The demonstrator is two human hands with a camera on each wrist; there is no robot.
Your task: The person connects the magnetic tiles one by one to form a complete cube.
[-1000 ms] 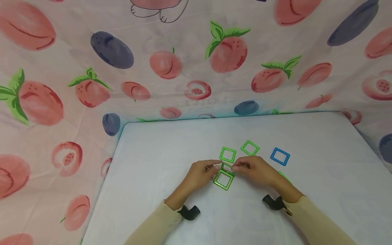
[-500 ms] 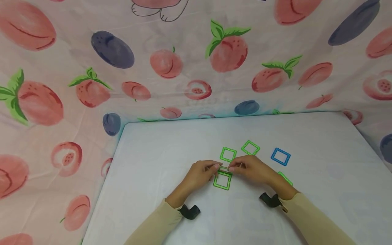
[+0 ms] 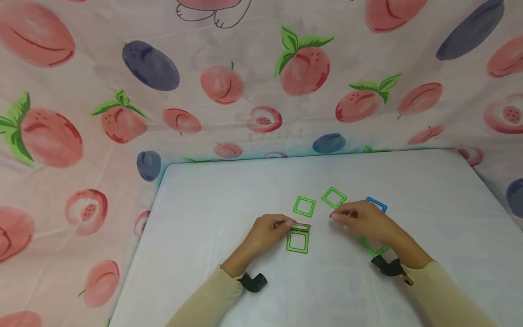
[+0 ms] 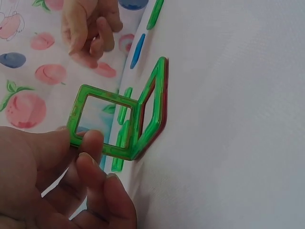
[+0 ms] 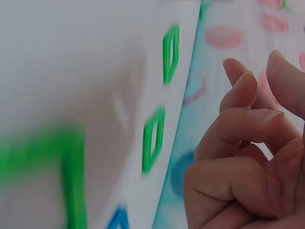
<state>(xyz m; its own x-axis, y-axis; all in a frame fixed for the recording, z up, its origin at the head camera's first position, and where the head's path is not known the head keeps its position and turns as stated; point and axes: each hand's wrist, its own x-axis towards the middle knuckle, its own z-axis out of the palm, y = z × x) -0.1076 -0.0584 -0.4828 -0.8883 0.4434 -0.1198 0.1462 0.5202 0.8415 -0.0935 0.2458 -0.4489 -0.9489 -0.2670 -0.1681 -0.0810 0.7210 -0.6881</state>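
My left hand (image 3: pixel 269 230) pinches the side of a green square magnetic tile (image 4: pixel 107 94) between thumb and fingers. This tile stands up at an angle from a second green square tile (image 3: pixel 297 251), which lies flat on the white table; the two meet along one edge. Off to the right, my right hand (image 3: pixel 369 222) hovers over the table, its fingers loosely bent with nothing between them, as the right wrist view also shows. Beneath that hand and wrist lie a partly covered green tile (image 3: pixel 371 250) and a blue square tile (image 3: pixel 377 201).
Two more green square tiles lie flat farther back, one (image 3: pixel 307 198) beyond the joined pair and another (image 3: pixel 327 192) to its right. A fruit-print cloth (image 3: pixel 261 86) hangs behind and beside the white table (image 3: pixel 212 190).
The upright tile has tipped toward the flat one. My right hand has let go of it and moved right, now partly over the blue tile. The left hand stays put.
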